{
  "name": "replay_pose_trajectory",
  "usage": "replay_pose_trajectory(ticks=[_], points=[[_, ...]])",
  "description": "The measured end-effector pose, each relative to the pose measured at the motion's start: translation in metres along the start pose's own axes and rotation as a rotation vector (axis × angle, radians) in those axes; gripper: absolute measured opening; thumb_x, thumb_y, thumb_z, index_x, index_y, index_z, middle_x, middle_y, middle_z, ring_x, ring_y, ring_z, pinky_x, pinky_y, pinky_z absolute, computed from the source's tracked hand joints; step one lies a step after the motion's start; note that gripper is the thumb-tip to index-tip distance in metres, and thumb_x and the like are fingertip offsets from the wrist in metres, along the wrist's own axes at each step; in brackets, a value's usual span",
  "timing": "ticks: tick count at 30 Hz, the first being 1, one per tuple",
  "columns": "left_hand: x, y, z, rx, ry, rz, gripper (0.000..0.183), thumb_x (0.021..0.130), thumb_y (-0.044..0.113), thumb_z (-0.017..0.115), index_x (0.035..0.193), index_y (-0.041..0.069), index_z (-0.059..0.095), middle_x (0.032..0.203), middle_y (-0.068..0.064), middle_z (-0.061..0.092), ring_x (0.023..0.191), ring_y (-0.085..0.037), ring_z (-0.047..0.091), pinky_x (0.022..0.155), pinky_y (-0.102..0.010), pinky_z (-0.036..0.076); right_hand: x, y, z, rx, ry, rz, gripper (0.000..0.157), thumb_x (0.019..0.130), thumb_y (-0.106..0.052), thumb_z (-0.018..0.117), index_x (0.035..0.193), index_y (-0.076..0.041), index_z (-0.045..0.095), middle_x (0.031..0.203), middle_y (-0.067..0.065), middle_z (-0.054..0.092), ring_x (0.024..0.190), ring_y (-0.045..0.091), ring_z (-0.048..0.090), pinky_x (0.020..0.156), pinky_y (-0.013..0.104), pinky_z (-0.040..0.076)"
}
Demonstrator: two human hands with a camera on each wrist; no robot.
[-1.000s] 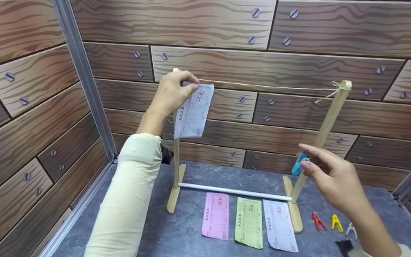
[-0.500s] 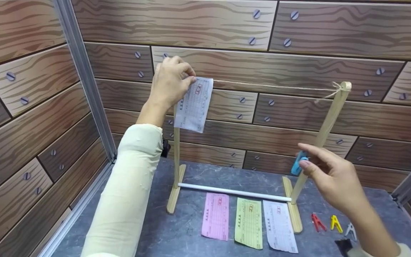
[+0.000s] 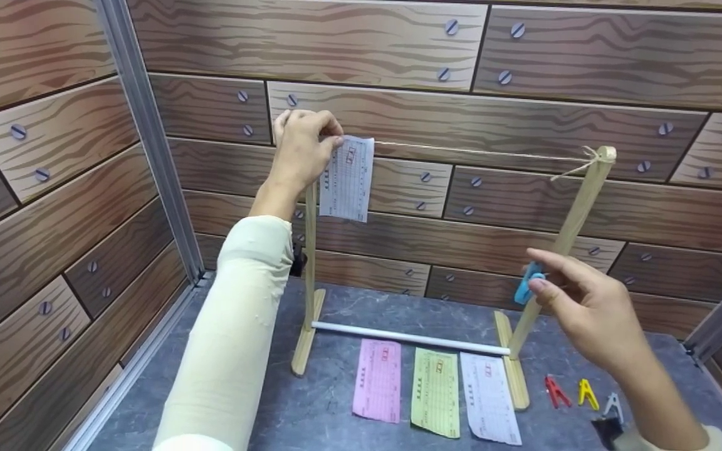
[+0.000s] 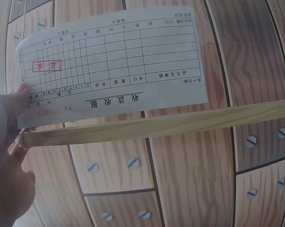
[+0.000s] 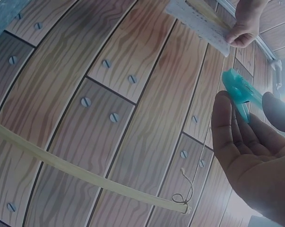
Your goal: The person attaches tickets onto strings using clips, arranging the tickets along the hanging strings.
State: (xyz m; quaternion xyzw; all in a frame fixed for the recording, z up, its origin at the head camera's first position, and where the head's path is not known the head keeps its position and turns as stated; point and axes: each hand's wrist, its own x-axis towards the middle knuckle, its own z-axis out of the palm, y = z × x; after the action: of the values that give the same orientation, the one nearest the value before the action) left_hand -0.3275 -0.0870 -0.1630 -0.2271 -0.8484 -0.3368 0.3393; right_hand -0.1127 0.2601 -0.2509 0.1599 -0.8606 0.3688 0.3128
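At the left end of the twine line [image 3: 461,149], my left hand [image 3: 303,147] pinches a white receipt slip [image 3: 347,181] by its upper left corner. The slip hangs down beside the left wooden post [image 3: 310,250], its top edge level with the twine. In the left wrist view the printed grid and red stamp on the receipt slip [image 4: 114,61] show clearly. My right hand [image 3: 593,313] holds a blue clothespin [image 3: 528,283] between thumb and fingers, in front of the right post [image 3: 577,213]. The right wrist view shows the clothespin [image 5: 239,92] near the fingertips.
On the grey tabletop [image 3: 254,388] lie a pink slip [image 3: 377,381], a green slip [image 3: 436,393] and another white slip [image 3: 491,399]. Red [image 3: 557,392], yellow [image 3: 587,394] and grey [image 3: 613,407] clothespins lie at the right. A white rod [image 3: 411,338] joins the posts low down.
My left hand has raised the receipt slip toward the twine, and the slip now hangs straighter. The right hand with the blue clothespin has stayed nearly still.
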Motion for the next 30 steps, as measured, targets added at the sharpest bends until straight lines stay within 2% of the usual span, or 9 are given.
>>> replay_pose_trajectory(ticks=[7,11,18,23,30], points=[[0.0,-0.001,0.001,-0.005,-0.009,-0.003,0.007,0.09,0.009,0.074,0.097,0.009,0.075,0.099,0.001,0.073,0.114,-0.02,0.052,0.116,-0.037,0.011,0.009,-0.009,0.001,0.048,-0.002,-0.021,0.042,0.09,0.008,0.069,0.131,-0.003,0.066,0.091,0.007,0.07,0.072,0.009,0.065,0.064,0.016,0.052],[0.0,-0.001,0.0,0.021,-0.032,0.004,0.01,0.09,0.009,0.073,0.1,0.01,0.077,0.104,0.0,0.073,0.117,-0.021,0.052,0.116,-0.038,0.011,0.022,-0.016,0.003,0.086,-0.032,-0.01,0.04,0.092,0.003,0.07,0.132,-0.001,0.065,0.097,0.01,0.073,0.076,0.008,0.068,0.066,0.018,0.054],[0.0,0.0,0.0,0.045,-0.056,0.02,0.011,0.091,0.008,0.072,0.1,0.01,0.078,0.106,0.0,0.073,0.118,-0.021,0.052,0.117,-0.043,0.012,0.068,-0.033,0.012,0.152,-0.119,-0.015,0.036,0.09,0.004,0.071,0.126,0.003,0.066,0.103,0.018,0.072,0.081,0.007,0.069,0.071,0.02,0.055],[-0.002,-0.001,0.001,0.036,-0.04,0.031,0.009,0.09,0.006,0.072,0.097,0.009,0.078,0.104,-0.001,0.073,0.117,-0.021,0.053,0.116,-0.043,0.013,0.101,-0.055,0.026,0.122,-0.18,-0.041,0.036,0.091,0.001,0.071,0.127,0.001,0.065,0.108,0.016,0.071,0.085,0.008,0.068,0.074,0.019,0.055],[-0.002,0.0,0.0,0.015,-0.039,0.033,0.005,0.09,0.007,0.073,0.094,0.008,0.075,0.099,-0.001,0.071,0.116,-0.021,0.052,0.117,-0.041,0.012,0.143,-0.079,0.048,0.162,-0.244,-0.008,0.034,0.095,0.002,0.066,0.129,0.001,0.062,0.111,0.015,0.068,0.081,0.015,0.07,0.066,0.023,0.057]])
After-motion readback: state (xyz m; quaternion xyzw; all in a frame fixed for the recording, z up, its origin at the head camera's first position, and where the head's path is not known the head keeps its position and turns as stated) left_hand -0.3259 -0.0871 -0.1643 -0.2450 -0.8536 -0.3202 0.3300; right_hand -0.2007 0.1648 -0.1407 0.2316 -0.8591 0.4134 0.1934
